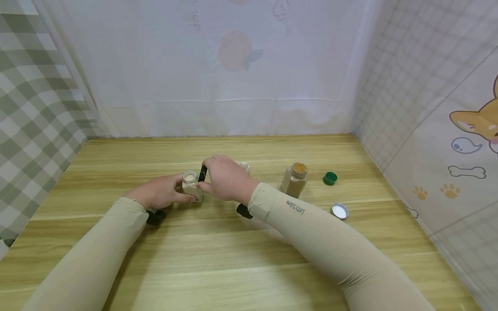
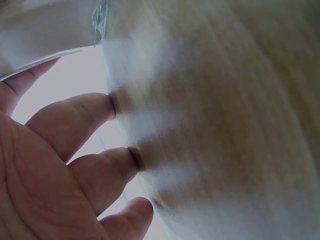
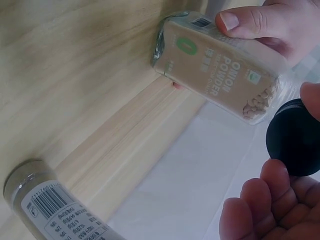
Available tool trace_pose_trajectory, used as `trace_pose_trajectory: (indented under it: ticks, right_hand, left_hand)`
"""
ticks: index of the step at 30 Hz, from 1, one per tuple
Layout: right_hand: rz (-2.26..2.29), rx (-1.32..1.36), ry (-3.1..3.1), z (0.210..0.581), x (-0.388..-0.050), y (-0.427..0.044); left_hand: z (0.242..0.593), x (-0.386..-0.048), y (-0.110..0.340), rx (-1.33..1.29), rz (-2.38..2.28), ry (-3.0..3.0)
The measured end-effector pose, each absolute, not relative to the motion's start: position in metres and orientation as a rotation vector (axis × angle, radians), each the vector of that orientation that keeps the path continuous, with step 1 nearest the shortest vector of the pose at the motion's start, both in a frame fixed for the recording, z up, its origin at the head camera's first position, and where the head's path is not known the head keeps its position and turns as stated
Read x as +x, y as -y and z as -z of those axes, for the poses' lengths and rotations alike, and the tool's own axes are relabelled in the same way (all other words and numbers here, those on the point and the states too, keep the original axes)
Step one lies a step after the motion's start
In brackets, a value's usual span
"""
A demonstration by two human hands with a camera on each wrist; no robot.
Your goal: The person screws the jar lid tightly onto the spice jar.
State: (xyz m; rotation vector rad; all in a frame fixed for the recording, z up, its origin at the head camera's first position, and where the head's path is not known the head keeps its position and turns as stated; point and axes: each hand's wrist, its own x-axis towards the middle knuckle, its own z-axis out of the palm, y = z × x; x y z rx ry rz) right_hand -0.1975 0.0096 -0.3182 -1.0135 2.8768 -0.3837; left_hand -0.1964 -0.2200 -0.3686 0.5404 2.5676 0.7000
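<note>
My left hand holds a glass jar of pale powder upright on the table, its mouth uncovered. In the right wrist view the label of this jar reads "Onion Powder", and the left thumb presses its side. Just right of the jar's mouth, my right hand pinches a round black lid on edge, apart from the jar. The right wrist view shows the lid between thumb and fingers. A second glass jar stands behind the right hand, mostly hidden by it.
To the right stands a jar of orange-brown powder, uncovered. Beyond it lie a green cap and a white-lined lid. A small black piece sits at each wrist. A white curtain backs the wooden table.
</note>
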Motion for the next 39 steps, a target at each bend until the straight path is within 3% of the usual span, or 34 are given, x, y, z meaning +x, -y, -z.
trace_pose_trajectory:
  ticks: [39]
  right_hand:
    - [0.496, -0.987, -2.828, 0.323, -0.199, 0.004]
  left_hand:
    - [0.372, -0.199, 0.224, 0.541, -0.715, -2.544]
